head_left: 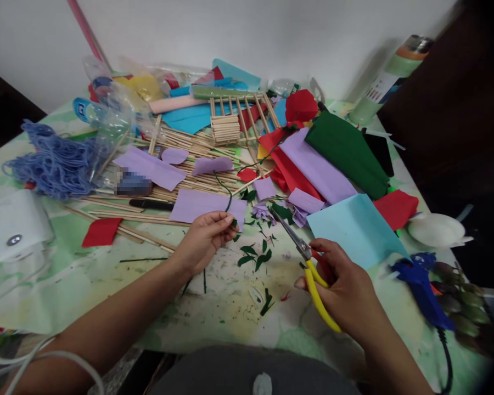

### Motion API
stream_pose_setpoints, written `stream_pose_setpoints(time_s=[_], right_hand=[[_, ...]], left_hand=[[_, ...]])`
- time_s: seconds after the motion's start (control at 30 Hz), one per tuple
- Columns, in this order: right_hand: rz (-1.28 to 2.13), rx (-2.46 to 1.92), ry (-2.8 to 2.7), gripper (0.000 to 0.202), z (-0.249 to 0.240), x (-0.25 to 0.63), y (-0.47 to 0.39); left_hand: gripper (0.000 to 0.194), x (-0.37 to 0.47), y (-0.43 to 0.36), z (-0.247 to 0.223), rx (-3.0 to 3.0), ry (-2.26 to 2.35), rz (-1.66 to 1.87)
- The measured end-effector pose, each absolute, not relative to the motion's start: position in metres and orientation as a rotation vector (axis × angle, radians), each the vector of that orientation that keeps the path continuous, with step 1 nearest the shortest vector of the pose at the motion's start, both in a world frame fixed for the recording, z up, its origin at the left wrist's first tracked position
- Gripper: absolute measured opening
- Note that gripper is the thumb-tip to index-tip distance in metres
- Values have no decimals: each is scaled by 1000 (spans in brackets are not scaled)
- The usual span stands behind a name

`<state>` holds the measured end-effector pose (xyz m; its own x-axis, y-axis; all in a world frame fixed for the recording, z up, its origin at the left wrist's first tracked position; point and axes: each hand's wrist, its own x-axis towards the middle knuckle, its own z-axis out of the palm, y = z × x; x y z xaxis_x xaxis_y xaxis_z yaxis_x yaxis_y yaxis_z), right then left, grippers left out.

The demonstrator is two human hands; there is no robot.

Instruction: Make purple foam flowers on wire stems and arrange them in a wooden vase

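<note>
Across the back left of the surface (pixel 247 321), clear plastic bags (pixel 121 118) lie crumpled in a heap, with yellow and red pieces showing among them. A bottle (pixel 389 82) with an orange band leans toward the right at the back; what it holds cannot be told. Near the right edge sits a white dish (pixel 434 230), beside a red paper piece (pixel 396 208).

The left hand (pixel 206 238) has thumb and fingertips pinched together on a thin green stem (pixel 229 203), which rises over a purple sheet (pixel 208 207). The right hand (pixel 346 282) is curled around the handles of yellow-and-red scissors (pixel 307 255), whose blades lie close together and point up and left toward small purple scraps (pixel 263 213). Green paper leaves (pixel 255 258) are scattered on the surface between the hands.

Beyond them, many thin wooden sticks (pixel 185 137) spread under and around purple pieces, and a ladder-like stick frame (pixel 247 112) stands among coloured papers. A green roll (pixel 346 153) crowds the right side, with a light blue sheet (pixel 358 227) in front of it. A blue glue gun (pixel 422 291) lies right of the right hand, and blue yarn (pixel 55 159) is heaped at far left, behind a white device (pixel 16 225).
</note>
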<state>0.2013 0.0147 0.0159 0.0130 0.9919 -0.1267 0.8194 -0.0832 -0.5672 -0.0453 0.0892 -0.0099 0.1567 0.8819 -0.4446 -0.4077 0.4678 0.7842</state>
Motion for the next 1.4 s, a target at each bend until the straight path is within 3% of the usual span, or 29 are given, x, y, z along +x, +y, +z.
stream_pose_setpoints(time_s=[0.7,1.07,1.4], right_hand=[[823,-1939,-1960,42,8,192,19],[526,-1883,-2194,52,10,177,21],[503,-1807,-2266,58,10,167,20]], left_hand=[[19,-45,86,-16,630,1050,948],[25,-42,83,-14,653,1072,892],[28,-41,80,-11,631,1023,928]])
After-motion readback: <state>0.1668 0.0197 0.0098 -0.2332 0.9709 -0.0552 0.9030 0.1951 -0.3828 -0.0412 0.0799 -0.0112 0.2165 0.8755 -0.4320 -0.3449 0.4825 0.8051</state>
